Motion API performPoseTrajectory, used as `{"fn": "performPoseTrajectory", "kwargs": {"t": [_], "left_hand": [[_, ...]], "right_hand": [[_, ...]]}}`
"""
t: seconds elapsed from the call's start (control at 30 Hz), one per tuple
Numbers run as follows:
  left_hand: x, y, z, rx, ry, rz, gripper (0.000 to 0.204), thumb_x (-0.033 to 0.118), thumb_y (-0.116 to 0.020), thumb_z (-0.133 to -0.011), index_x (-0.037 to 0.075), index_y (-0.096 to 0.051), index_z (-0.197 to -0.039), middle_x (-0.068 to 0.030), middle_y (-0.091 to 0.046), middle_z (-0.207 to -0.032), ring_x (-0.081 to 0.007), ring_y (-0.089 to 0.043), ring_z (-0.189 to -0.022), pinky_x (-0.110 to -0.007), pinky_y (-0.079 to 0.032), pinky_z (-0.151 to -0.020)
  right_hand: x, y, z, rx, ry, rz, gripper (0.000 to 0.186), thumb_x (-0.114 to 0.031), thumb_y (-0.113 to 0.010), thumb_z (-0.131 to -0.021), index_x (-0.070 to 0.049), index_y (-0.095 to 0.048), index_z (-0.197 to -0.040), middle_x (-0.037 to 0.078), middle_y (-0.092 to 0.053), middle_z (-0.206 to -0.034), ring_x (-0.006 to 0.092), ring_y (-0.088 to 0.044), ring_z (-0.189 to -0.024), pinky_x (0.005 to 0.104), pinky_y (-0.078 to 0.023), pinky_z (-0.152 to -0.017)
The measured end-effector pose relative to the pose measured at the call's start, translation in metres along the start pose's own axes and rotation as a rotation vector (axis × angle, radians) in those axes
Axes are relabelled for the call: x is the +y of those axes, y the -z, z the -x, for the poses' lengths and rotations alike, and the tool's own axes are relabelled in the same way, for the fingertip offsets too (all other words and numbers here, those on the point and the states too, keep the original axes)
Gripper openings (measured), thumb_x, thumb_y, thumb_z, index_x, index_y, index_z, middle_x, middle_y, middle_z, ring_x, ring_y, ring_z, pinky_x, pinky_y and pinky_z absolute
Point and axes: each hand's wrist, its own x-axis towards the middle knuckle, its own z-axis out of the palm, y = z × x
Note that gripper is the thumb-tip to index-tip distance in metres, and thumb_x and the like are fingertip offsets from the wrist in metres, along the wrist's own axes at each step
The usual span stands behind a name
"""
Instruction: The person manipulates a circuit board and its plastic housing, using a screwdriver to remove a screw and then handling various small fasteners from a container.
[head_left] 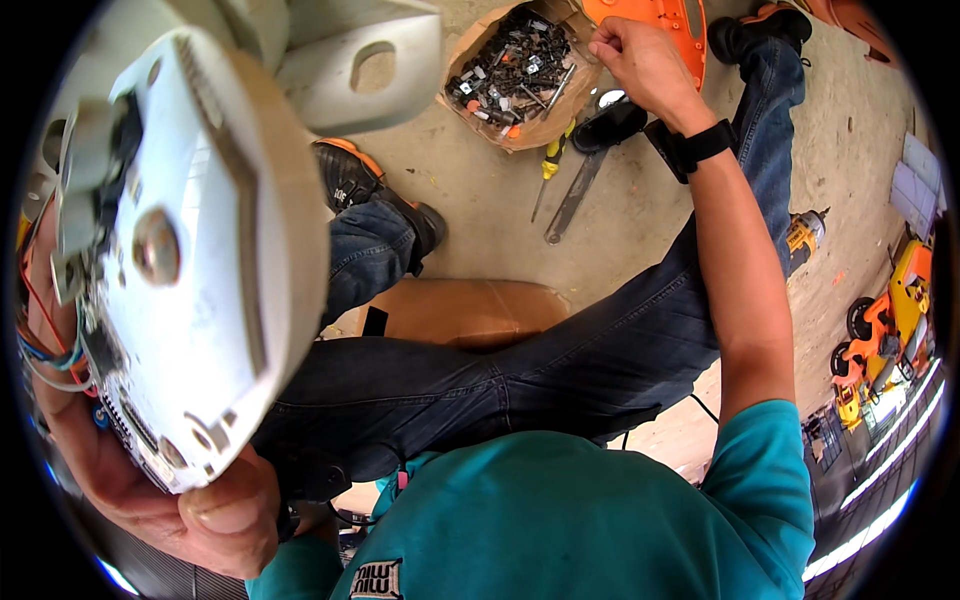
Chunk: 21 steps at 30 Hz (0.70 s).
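Observation:
My left hand (225,510) grips the lower edge of a white metal-and-plastic housing (185,230), which is held up close at the left. Coloured wires (60,350), connectors and a round bolt head show on the housing; part of my fingers is hidden behind it. My right hand (645,65) is stretched out at the top, thumb and fingertips pinched together over the right rim of an open brown paper bag (560,125). Many small dark screws and metal bits (515,70) fill this bag. Whatever is between those fingertips is too small to tell. An orange plastic part (690,45) lies just behind that hand.
Beside the bag lie a yellow-handled screwdriver (552,165), a flat metal bar tool (575,200) and a black object (610,125). Brown paper packaging (470,308) sits between my legs. A yellow power drill (803,235) and orange-yellow machines (880,345) are on the right.

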Motion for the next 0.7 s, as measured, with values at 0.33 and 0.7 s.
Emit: {"fn": "performPoseTrajectory", "kwargs": {"t": [0.33, 0.7], "left_hand": [[-0.03, 0.026, 0.008, -0.013, -0.128, 0.018, 0.068, 0.047, -0.063, -0.093, 0.0, -0.049, -0.141, -0.021, -0.052, -0.141, -0.0471, -0.045, -0.135, -0.065, -0.02, -0.119], [-0.034, 0.012, 0.012, 0.097, -0.117, 0.027, 0.072, 0.047, -0.063, -0.093, 0.0, -0.044, -0.145, -0.0229, -0.048, -0.145, -0.0474, -0.044, -0.136, -0.064, -0.022, -0.118]], "right_hand": [[-0.028, -0.028, 0.007, -0.105, 0.072, 0.028, 0.01, -0.011, -0.062, -0.087, -0.003, -0.065, -0.092, 0.019, -0.067, -0.083, 0.0381, -0.064, -0.081, 0.0456, -0.05, -0.072], [-0.051, -0.118, 0.009, -0.369, 0.188, 0.333, 0.017, -0.006, -0.06, -0.08, -0.004, -0.075, -0.088, 0.018, -0.073, -0.09, 0.0365, -0.071, -0.088, 0.0428, -0.058, -0.078]]}}
